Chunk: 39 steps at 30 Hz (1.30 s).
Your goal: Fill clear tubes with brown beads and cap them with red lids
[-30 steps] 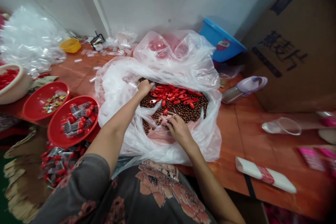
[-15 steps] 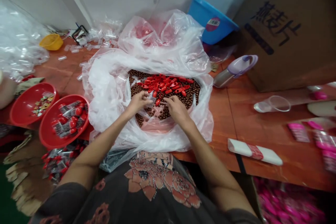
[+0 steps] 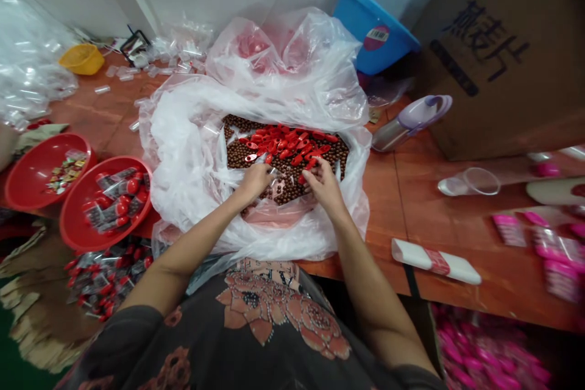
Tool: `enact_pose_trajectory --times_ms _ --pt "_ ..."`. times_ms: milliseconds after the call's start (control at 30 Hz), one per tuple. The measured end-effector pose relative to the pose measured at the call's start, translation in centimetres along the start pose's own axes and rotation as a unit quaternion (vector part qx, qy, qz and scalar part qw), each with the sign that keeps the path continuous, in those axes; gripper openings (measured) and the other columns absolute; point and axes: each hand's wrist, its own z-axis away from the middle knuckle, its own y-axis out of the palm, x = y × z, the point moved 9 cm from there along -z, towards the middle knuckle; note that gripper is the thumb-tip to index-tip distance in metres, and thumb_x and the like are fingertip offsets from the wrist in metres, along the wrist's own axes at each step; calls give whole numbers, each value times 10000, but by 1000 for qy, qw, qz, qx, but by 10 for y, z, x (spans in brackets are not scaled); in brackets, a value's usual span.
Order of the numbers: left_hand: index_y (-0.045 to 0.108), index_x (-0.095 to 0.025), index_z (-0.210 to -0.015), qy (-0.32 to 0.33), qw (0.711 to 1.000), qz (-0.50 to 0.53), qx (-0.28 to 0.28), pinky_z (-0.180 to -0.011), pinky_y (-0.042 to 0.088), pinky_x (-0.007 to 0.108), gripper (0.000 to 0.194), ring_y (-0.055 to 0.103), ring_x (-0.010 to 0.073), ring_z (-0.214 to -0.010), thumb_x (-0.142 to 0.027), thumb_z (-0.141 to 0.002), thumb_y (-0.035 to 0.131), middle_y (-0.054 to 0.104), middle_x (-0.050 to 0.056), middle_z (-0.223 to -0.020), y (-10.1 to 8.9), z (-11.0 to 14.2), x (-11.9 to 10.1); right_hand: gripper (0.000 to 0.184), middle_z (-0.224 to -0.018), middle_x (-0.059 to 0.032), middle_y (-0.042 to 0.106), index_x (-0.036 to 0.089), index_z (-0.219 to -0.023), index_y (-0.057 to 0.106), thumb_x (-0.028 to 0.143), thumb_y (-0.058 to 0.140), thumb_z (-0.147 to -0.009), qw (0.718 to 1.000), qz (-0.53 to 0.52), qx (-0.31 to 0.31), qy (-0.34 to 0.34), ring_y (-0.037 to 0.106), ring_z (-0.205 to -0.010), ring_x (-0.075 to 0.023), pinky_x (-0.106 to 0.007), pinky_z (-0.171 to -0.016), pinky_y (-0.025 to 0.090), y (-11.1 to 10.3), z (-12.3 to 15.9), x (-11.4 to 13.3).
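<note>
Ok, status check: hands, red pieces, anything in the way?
Left hand above brown balls, grip contents unclear. Right hand at near edge of red pieces, heaped on balls. Plastic bag bunched around them, no obvious obstruction.

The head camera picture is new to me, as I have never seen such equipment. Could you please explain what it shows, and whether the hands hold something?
There is no machine here, only a person's two bare hands. The camera is worn on the head and looks forward and down. On the table lies an open plastic bag with small brown balls inside and red pieces on top. The right hand seems to have a red piece at its fingertips; the left hand is over the balls, but its grip is too blurred to tell. On the left, a red bowl contains red-capped tubes; on the right stands a bottle.
</note>
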Motion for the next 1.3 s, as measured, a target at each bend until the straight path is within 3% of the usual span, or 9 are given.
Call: enact_pose_trajectory --times_ms 67,167,300,400,533,667,900,1033,1300 --pt "772 -160 -976 3 1000 20 -1 -807 450 321 230 665 254 -879 -302 -842 650 746 120 -920 5 -10 -4 664 -873 -6 655 237 -1419 346 474 573 -842 994 -95 11 49 649 -613 -182 -348 -572 562 -2 16 -11" --pt "769 -166 -996 4 997 73 -15 -789 449 300 241 661 224 -835 -308 -828 671 749 91 -897 12 -23 -7 561 -839 10 645 245 -1296 455 442 629 -801 988 -127 15 83 664 -641 -183 -354 -614 578 -5 39 -16" --pt "765 -167 -1015 9 992 117 -49 -771 451 294 269 660 212 -801 -336 -820 690 752 79 -893 18 -36 -15 214 -874 -22 668 230 -970 612 376 646 -818 999 34 22 25 648 -767 -202 -377 -745 546 -13 56 -2" --pt "758 -187 -1055 -1 991 118 -61 -798 454 298 292 670 219 -858 -350 -821 697 758 78 -941 22 -40 -20 89 -848 -40 674 218 -830 633 302 623 -859 981 174 62 -56 621 -833 -224 -388 -798 506 -11 63 15" --pt "747 -174 -1098 -7 984 161 -75 -838 462 305 316 677 221 -892 -337 -834 688 758 88 -980 26 -43 -24 162 -984 -73 718 214 -1027 684 268 579 -915 952 253 125 -116 615 -911 -247 -397 -827 500 -2 72 22" --pt "735 -138 -1124 2 963 258 -78 -847 475 316 350 673 214 -867 -303 -816 704 754 91 -969 31 -45 -21 320 -1088 -113 712 199 -1231 659 258 543 -939 938 286 133 -142 607 -974 -270 -425 -873 512 1 77 16" --pt "736 -128 -1047 -5 860 510 10 -789 509 303 326 657 169 -829 -220 -734 723 746 76 -1023 51 -46 -16 408 -1145 -112 669 242 -1361 576 337 466 -980 981 153 62 -99 628 -1074 -244 -436 -959 515 -7 75 5" --pt "713 -113 -968 -28 808 587 40 -699 511 264 348 639 126 -722 -238 -654 797 732 55 -920 45 -26 -19 440 -1337 -103 612 253 -1392 542 371 488 -971 997 54 -8 -58 570 -1244 -223 -443 -1094 437 -18 77 6" --pt "647 -136 -1085 -23 782 617 85 -612 546 241 502 674 130 -710 -341 -669 838 719 83 -1014 17 41 -16 482 -1367 -79 624 278 -1388 546 402 576 -923 997 -66 -45 -8 591 -1244 -231 -479 -1057 483 -25 74 21"
